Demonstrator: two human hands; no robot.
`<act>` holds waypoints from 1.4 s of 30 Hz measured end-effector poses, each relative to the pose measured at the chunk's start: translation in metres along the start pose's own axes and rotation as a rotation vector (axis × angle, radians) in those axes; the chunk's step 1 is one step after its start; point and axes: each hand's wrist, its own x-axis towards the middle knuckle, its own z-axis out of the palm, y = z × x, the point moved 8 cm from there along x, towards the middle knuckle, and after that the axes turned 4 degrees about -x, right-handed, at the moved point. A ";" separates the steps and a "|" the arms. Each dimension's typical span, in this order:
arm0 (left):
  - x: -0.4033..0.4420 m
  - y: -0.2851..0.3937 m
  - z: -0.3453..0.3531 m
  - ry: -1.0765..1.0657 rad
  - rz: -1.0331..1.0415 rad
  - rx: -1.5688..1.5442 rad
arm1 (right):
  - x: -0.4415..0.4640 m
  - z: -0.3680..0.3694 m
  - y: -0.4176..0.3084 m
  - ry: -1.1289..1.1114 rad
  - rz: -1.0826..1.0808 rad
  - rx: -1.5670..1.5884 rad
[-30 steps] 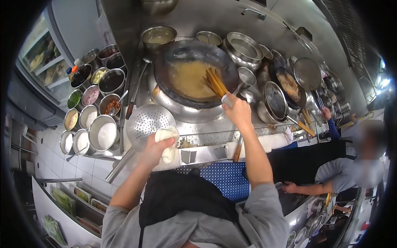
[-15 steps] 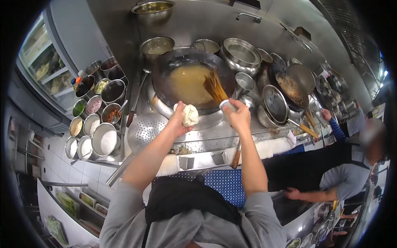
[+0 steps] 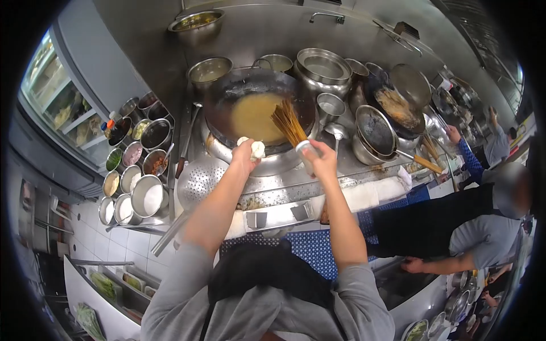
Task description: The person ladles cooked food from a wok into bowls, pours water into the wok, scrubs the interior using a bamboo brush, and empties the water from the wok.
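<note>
A large dark wok holds cloudy yellowish liquid. My left hand grips a bunched white cloth at the wok's near rim. In my right hand is a bamboo brush, held by its pale wrapped handle, with the bristles over the right side of the wok. A perforated ladle lies on the counter, left of and below the wok.
Metal pots of ingredients crowd the left side. To the right are stacked strainers, a second wok with brown food, and a rolled white towel. A co-worker in a black apron stands at the right.
My left hand has moved with the cloth from beside the perforated ladle up to the wok's near rim. The brush has been lifted and shifted slightly within the wok. The view has shifted a little.
</note>
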 end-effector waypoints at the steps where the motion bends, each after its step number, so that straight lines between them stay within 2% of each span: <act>1: -0.012 0.001 -0.004 0.033 0.041 0.019 | -0.009 -0.009 0.007 0.025 -0.098 0.008; 4: -0.031 0.017 -0.013 0.016 0.100 0.084 | -0.051 -0.048 0.027 0.055 -0.174 0.172; 7: -0.063 0.042 -0.031 0.017 0.176 0.094 | -0.102 -0.082 0.039 0.061 -0.016 0.356; 10: -0.086 0.073 -0.041 0.032 0.257 0.130 | -0.131 -0.091 0.034 0.071 0.045 0.441; 11: -0.076 0.082 -0.043 -0.054 0.300 0.084 | -0.135 -0.086 0.031 0.061 0.060 0.491; 14: -0.111 0.102 -0.029 -0.070 0.298 0.160 | -0.125 -0.055 0.004 0.030 -0.045 0.410; 18: -0.127 0.111 -0.017 -0.036 0.383 0.218 | -0.091 0.015 -0.049 0.004 -0.369 0.027; 21: -0.129 0.119 -0.012 -0.045 0.455 0.388 | -0.087 0.051 -0.096 -0.051 -0.284 -0.154; 25: -0.139 0.130 -0.002 -0.006 0.554 0.486 | -0.069 0.087 -0.108 -0.139 -0.272 -0.335; 28: -0.156 0.137 0.013 0.027 0.624 0.507 | -0.069 0.087 -0.114 -0.193 -0.219 -0.346; 38: -0.168 0.153 0.048 -0.055 0.928 0.687 | -0.068 0.079 -0.113 -0.112 -0.181 -0.207; 42: -0.194 0.149 0.045 0.093 1.131 0.927 | -0.076 0.073 -0.118 -0.063 -0.183 -0.196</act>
